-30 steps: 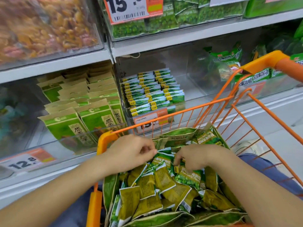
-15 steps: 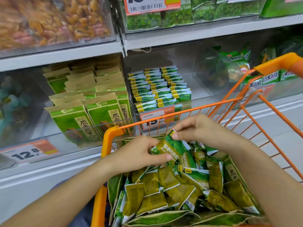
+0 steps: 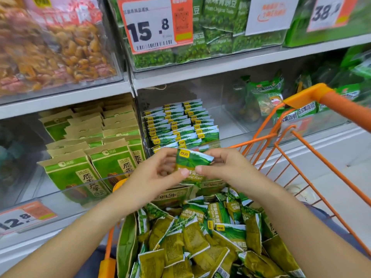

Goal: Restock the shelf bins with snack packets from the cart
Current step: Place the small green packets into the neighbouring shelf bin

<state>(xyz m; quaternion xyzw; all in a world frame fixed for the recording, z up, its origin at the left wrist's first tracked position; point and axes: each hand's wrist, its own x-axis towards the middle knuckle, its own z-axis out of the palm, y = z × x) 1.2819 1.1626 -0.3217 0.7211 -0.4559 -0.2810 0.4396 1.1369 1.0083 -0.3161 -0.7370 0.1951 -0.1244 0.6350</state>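
Both forearms are reaching forward over the cart point(image 3: 301, 141), with the left hand point(image 3: 154, 177) and right hand point(image 3: 226, 167) pinching a small stack of glossy green snack packets point(image 3: 192, 160) between them. Crinkled foil packets point(image 3: 200, 237) are lying heaped at 6 o'clock inside the orange wire cart, while the clear shelf bin point(image 3: 230, 125) at 12 o'clock is holding neat flat rows.

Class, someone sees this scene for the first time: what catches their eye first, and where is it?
Two hands, the left hand and the right hand, hold a small green snack packet at the centre, above the orange cart heaped with loose packets. Top centre, a big 15.8 price tag hangs on a bin.
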